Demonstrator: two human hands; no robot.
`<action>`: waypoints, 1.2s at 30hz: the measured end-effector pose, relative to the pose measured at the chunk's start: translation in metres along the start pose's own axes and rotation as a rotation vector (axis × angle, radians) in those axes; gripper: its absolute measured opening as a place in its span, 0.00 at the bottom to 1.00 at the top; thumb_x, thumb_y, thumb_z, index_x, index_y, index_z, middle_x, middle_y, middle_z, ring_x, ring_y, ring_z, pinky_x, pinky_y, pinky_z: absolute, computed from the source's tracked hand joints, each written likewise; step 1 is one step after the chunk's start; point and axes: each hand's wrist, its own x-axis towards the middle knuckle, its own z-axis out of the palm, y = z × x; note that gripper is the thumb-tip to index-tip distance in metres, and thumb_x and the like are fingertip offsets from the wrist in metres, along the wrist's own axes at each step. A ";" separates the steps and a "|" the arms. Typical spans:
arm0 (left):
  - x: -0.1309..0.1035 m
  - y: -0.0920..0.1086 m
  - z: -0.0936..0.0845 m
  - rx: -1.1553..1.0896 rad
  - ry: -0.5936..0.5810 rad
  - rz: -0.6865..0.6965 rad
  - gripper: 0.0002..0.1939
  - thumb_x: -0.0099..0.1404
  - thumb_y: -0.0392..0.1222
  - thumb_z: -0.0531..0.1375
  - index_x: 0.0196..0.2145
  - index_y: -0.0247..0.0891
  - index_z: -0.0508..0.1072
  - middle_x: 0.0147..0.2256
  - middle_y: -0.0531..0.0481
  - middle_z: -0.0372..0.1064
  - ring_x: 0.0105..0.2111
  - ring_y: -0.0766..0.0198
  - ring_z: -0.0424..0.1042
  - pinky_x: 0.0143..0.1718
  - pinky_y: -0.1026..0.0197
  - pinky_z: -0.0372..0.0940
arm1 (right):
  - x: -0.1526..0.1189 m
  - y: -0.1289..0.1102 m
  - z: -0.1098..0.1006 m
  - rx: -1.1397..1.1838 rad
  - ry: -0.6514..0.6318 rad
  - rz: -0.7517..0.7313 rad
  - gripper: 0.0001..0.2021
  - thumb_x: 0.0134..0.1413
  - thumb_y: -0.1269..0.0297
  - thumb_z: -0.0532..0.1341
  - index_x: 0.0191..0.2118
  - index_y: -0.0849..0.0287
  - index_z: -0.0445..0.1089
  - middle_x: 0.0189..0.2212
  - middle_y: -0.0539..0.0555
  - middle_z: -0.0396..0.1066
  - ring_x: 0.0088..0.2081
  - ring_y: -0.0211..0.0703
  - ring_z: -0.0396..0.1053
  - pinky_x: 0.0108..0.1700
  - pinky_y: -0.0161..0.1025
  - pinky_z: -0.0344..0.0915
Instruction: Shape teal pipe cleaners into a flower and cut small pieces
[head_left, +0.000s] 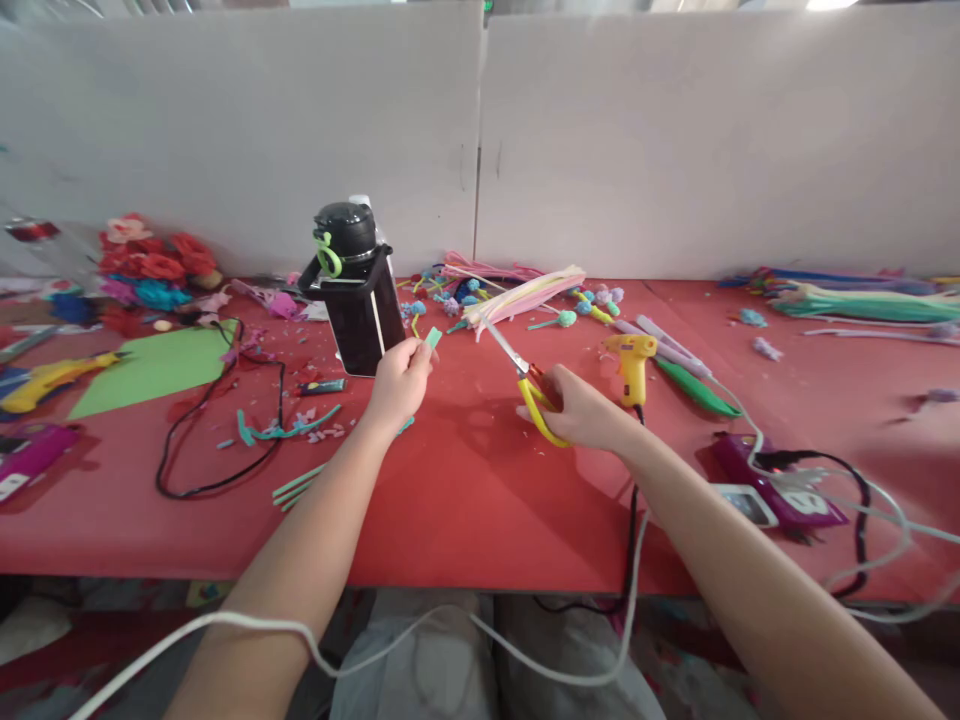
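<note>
My left hand (403, 380) pinches a small mint-green fuzzy strip (433, 337), whose end sticks out past the thumb. More green shows under the same hand. In my right hand (581, 405) is a pair of scissors (517, 365) with yellow handles, fingers through the loops. The blades point up and left and lie close together, apart from the strip. Several cut green pipe cleaners (296, 487) lie beside my left forearm. A bundle of pale pink and yellow pipe cleaners (525, 297) rests beyond the scissors.
A black bottle in a black holder (367, 325) stands just past my left hand. Right of the scissors is a yellow glue gun (631, 365). A white cable (555, 678) crosses low in front of me. Purple power strips (780, 480) and green paper (161, 365) lie on the red table (480, 510).
</note>
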 end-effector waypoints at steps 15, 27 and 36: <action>-0.006 0.010 0.009 -0.168 -0.067 0.014 0.15 0.71 0.48 0.54 0.29 0.39 0.66 0.21 0.56 0.55 0.21 0.68 0.54 0.23 0.62 0.52 | -0.017 -0.010 0.011 0.033 0.023 -0.052 0.28 0.49 0.33 0.62 0.23 0.54 0.57 0.21 0.48 0.60 0.23 0.37 0.54 0.27 0.37 0.48; -0.008 0.008 0.013 -0.140 -0.114 0.100 0.16 0.72 0.44 0.52 0.26 0.39 0.62 0.20 0.56 0.54 0.21 0.68 0.53 0.24 0.61 0.50 | -0.021 -0.017 0.011 0.045 0.000 -0.042 0.29 0.49 0.33 0.61 0.23 0.56 0.56 0.21 0.47 0.57 0.24 0.35 0.51 0.27 0.36 0.47; -0.010 0.012 0.009 -0.142 -0.173 0.110 0.16 0.72 0.44 0.52 0.26 0.40 0.60 0.20 0.57 0.52 0.21 0.68 0.51 0.24 0.61 0.48 | -0.028 -0.024 0.009 0.034 -0.028 -0.028 0.29 0.52 0.35 0.62 0.23 0.56 0.52 0.21 0.45 0.54 0.25 0.34 0.47 0.28 0.36 0.44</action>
